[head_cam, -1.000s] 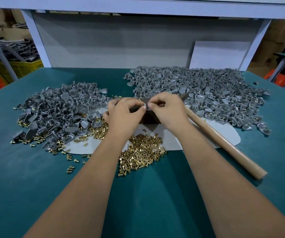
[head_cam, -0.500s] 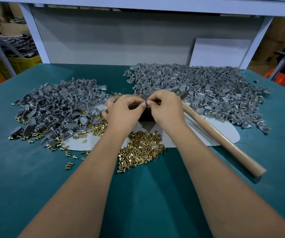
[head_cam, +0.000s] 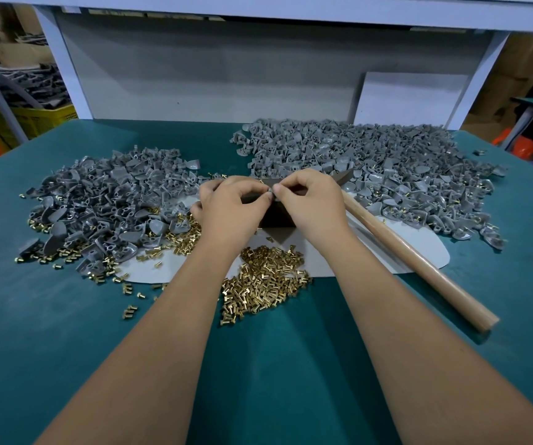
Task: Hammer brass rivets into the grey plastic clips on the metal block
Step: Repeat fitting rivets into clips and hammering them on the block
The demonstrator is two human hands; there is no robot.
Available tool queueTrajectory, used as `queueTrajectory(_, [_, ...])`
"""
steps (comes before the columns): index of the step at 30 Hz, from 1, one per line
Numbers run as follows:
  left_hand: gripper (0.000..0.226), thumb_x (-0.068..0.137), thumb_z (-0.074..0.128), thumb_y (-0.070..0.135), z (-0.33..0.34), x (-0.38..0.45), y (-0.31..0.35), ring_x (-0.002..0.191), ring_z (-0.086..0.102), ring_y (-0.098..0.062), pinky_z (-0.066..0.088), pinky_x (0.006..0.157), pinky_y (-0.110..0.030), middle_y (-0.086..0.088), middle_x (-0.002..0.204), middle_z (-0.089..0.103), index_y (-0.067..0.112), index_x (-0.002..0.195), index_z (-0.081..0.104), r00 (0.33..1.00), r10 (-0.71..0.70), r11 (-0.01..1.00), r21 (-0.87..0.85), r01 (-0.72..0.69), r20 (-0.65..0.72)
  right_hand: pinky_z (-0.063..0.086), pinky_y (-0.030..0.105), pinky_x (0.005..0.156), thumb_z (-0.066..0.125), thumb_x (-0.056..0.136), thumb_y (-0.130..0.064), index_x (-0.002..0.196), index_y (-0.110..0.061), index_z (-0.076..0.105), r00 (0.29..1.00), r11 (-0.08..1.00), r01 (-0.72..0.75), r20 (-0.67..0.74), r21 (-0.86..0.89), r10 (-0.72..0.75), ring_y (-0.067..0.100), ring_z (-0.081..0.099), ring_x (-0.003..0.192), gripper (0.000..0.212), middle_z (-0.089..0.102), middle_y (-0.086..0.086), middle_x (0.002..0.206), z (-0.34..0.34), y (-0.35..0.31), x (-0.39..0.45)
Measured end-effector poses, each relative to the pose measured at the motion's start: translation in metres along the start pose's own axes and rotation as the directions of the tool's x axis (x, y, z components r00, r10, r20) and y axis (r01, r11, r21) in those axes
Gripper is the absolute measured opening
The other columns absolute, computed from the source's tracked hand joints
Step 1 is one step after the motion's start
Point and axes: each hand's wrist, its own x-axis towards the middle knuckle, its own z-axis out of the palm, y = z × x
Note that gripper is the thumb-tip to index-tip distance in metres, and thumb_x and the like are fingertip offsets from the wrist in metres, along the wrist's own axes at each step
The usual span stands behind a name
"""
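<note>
- Two hands meet over the metal block (head_cam: 274, 216) at the middle of the table (head_cam: 66, 316): the left hand (head_cam: 231, 208) and right hand (head_cam: 311, 203) have thumb and fingertips curled together, pinching a small grey piece between them, most likely one clip; whether a rivet is in it is too small to tell.
- Brass rivets (head_cam: 263, 284) lie in a loose heap just near of the block, with more scattered to the left.
- Grey plastic clips (head_cam: 107, 203) form one pile at the left and a larger pile (head_cam: 371, 168) at the far right.
- The hammer (head_cam: 419, 258) rests to the right of the right hand, its wooden handle pointing near and right, held by nobody.
- Handling, as a judgement: clips are light, stiff and fiddly, best pinched by the edges; rivets are tiny, smooth and prone to roll, so take one by the shank; the block looks heavy and should stay put under blows.
</note>
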Motion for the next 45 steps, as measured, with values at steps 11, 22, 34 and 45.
queueTrajectory(11, [0.012,0.09,0.064,0.046,0.002,0.0,-0.003,0.125,0.028,-0.015,0.02,0.096,-0.04,0.025,0.114,0.061,0.04,0.095,0.073,1.0,0.008,1.0,0.023,-0.008,-0.005,0.04,0.026,0.067,0.064,0.086,-0.012,0.075,-0.014,0.067,0.999,0.996,-0.023,-0.041,-0.083,0.019,0.011,0.054,0.074,0.012,0.062,-0.002,0.08,0.006,-0.004,0.0])
queueTrajectory(22, [0.011,0.089,0.064,0.046,0.003,0.0,-0.003,0.125,0.029,-0.016,0.018,0.092,-0.037,0.024,0.115,0.062,0.041,0.094,0.072,1.0,0.018,0.999,0.046,-0.017,-0.008,0.033,0.022,0.068,0.061,0.089,-0.012,0.076,-0.015,0.063,0.999,0.995,0.02,-0.047,-0.098,-0.024,0.01,0.05,0.078,0.014,0.057,-0.005,0.084,0.007,-0.003,-0.005])
queueTrajectory(34, [0.011,0.09,0.065,0.042,0.002,0.0,-0.005,0.127,0.027,-0.015,0.013,0.091,-0.033,0.029,0.11,0.058,0.046,0.08,0.063,1.0,0.012,1.0,0.007,-0.012,0.013,0.038,0.026,0.083,0.05,0.094,-0.019,0.11,-0.019,0.064,0.965,0.9,0.059,-0.205,-0.433,-0.161,0.011,0.046,0.099,0.021,0.058,-0.005,0.107,-0.018,0.012,-0.012])
queueTrajectory(45, [0.021,0.09,0.064,0.042,0.001,0.0,-0.004,0.127,0.026,-0.01,0.011,0.091,-0.029,0.034,0.105,0.055,0.051,0.072,0.058,1.0,0.004,1.0,0.008,-0.004,0.0,0.035,0.032,0.065,0.052,0.093,-0.04,0.098,-0.007,0.063,0.977,0.578,-0.209,-0.147,-0.789,0.152,0.034,0.061,0.091,0.035,0.065,0.014,0.098,-0.058,0.036,-0.016])
